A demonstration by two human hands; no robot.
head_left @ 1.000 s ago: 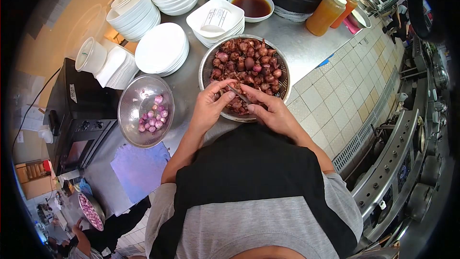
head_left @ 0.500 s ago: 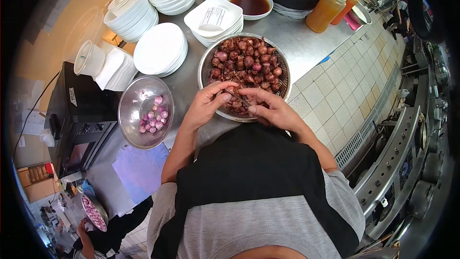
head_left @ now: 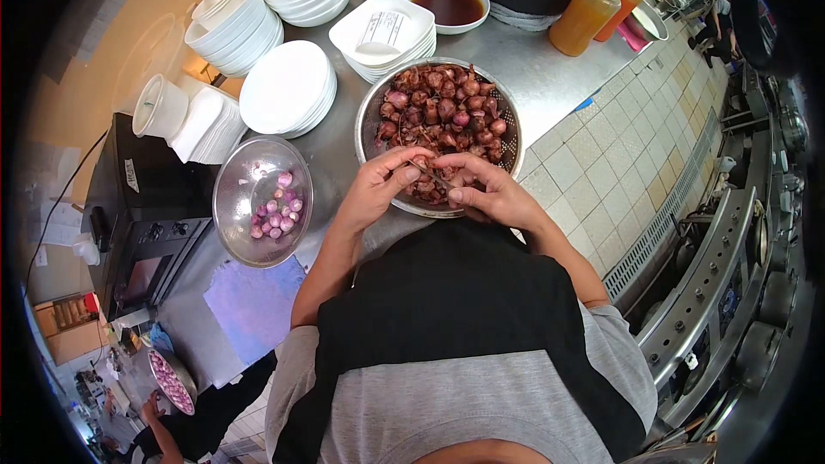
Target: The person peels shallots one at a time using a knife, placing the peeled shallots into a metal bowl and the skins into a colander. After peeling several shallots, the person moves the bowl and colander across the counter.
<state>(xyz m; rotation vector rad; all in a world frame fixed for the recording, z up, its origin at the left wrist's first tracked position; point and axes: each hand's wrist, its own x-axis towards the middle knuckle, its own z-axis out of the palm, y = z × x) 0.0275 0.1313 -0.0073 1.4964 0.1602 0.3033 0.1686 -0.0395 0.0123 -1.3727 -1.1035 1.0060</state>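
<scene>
Over the near side of a perforated metal colander, both hands meet with fingertips close together. My left hand is closed in a pinch around a small brown-skinned shallot, mostly covered by the fingers. A small knife is gripped in my right hand, its thin dark blade pointing toward the left fingertips. Unpeeled reddish-brown shallots fill the colander, with loose skins among them. To the left, a metal bowl contains several peeled purple shallots.
Stacked white plates and white bowls stand behind. A bowl of dark liquid and a sauce bottle are at the back. A black oven stands left. Another person's arm is near a shallot-filled bowl at lower left.
Both hands stay over the colander, with only slight shifts of the fingers and knife. The bowls and shallots look the same.
</scene>
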